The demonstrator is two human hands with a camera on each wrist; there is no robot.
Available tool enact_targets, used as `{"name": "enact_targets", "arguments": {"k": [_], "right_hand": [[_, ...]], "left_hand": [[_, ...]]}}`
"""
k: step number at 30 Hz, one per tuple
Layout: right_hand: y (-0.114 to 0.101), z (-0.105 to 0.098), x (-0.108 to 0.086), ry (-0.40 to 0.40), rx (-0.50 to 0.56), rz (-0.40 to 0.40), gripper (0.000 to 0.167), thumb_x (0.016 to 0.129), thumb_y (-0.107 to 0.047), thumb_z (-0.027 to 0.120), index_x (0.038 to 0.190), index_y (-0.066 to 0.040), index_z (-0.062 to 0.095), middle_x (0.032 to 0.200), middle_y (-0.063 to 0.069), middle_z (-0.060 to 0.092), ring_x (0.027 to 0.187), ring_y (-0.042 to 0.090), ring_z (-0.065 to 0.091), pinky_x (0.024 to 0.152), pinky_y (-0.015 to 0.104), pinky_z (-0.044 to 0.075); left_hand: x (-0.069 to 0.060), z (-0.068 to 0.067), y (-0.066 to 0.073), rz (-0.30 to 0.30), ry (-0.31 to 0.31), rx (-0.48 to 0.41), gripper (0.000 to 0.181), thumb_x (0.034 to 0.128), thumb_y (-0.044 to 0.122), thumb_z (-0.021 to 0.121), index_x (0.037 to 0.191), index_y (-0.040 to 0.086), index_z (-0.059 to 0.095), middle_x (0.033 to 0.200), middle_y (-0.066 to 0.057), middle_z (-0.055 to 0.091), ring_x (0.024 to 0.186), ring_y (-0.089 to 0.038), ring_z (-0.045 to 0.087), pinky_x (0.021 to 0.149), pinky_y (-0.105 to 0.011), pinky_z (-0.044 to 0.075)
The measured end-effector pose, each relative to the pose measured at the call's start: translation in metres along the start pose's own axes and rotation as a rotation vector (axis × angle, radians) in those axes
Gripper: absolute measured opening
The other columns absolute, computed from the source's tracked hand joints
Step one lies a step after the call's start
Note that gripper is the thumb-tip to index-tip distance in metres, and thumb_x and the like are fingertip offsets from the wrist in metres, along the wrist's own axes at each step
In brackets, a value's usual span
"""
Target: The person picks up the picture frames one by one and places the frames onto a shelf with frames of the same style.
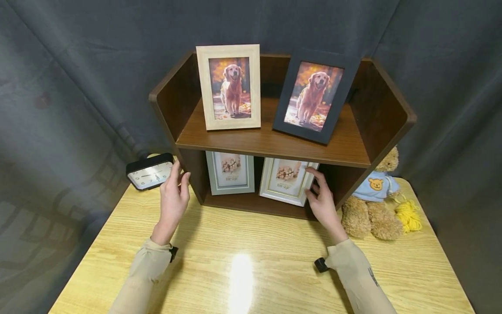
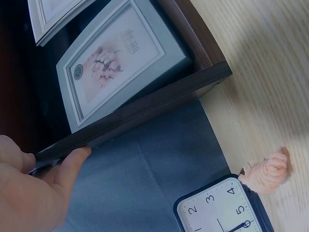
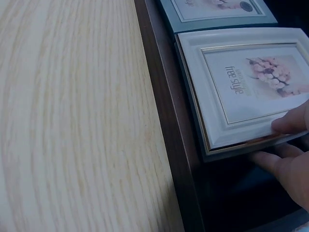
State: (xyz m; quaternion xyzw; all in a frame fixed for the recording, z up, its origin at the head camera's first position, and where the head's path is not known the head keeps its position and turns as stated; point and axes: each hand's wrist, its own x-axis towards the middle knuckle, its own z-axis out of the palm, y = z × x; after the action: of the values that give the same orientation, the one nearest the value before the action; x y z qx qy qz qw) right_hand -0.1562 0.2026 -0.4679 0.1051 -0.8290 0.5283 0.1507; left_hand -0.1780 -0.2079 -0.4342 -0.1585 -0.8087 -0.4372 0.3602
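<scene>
My right hand (image 1: 323, 203) pinches the right edge of a white picture frame (image 1: 263, 179) with gold trim, which leans on the lower level of a dark brown wooden shelf (image 1: 251, 146). In the right wrist view, one digit lies on the front of the frame and others reach behind its edge. My left hand (image 1: 172, 198) grips the front edge of the shelf's left side panel (image 2: 159, 92), digits on either side of it. Left of the white frame, a grey-green picture frame (image 1: 211, 179) stands on the same level.
Two dog pictures stand on the upper level, in a cream frame (image 1: 201, 91) and a black frame (image 1: 337, 104). A black clock (image 1: 150, 174) and a pink flower (image 2: 270, 171) are at the left. At the right sit a teddy bear (image 1: 386, 218) and yellow yarn (image 1: 408, 216).
</scene>
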Motion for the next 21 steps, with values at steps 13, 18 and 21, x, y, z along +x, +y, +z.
{"name": "enact_targets", "arguments": {"k": [13, 18, 21], "right_hand": [[-0.0003, -0.0003, -0.0027, -0.017, 0.03, 0.007, 0.065, 0.103, 0.019, 0.05, 0.161, -0.01, 0.04, 0.17, 0.013, 0.032, 0.152, 0.036, 0.035, 0.097, 0.047, 0.05], [-0.0026, -0.0005, -0.0044, -0.025, 0.04, 0.006, 0.063, 0.105, 0.015, 0.05, 0.162, -0.011, 0.039, 0.171, 0.013, 0.031, 0.133, 0.043, 0.053, 0.072, 0.025, 0.045], [-0.004, 0.0003, -0.0049, -0.026, 0.034, -0.002, 0.062, 0.106, 0.012, 0.052, 0.162, -0.011, 0.04, 0.17, 0.012, 0.032, 0.131, 0.046, 0.057, 0.077, 0.025, 0.048]], "left_hand": [[-0.0005, 0.0008, -0.0003, 0.001, 0.0, -0.002, 0.043, 0.1028, -0.012, 0.062, 0.145, -0.008, 0.055, 0.136, -0.032, 0.066, 0.107, -0.047, 0.072, 0.083, -0.035, 0.062], [-0.0009, 0.0007, -0.0005, 0.008, 0.009, -0.001, 0.042, 0.1028, -0.012, 0.062, 0.144, -0.009, 0.056, 0.135, -0.032, 0.066, 0.107, -0.046, 0.073, 0.082, -0.034, 0.062], [-0.0005, 0.0006, -0.0002, 0.007, 0.012, -0.005, 0.04, 0.1035, -0.011, 0.061, 0.143, -0.008, 0.056, 0.135, -0.031, 0.067, 0.105, -0.046, 0.073, 0.079, -0.043, 0.062]]}}
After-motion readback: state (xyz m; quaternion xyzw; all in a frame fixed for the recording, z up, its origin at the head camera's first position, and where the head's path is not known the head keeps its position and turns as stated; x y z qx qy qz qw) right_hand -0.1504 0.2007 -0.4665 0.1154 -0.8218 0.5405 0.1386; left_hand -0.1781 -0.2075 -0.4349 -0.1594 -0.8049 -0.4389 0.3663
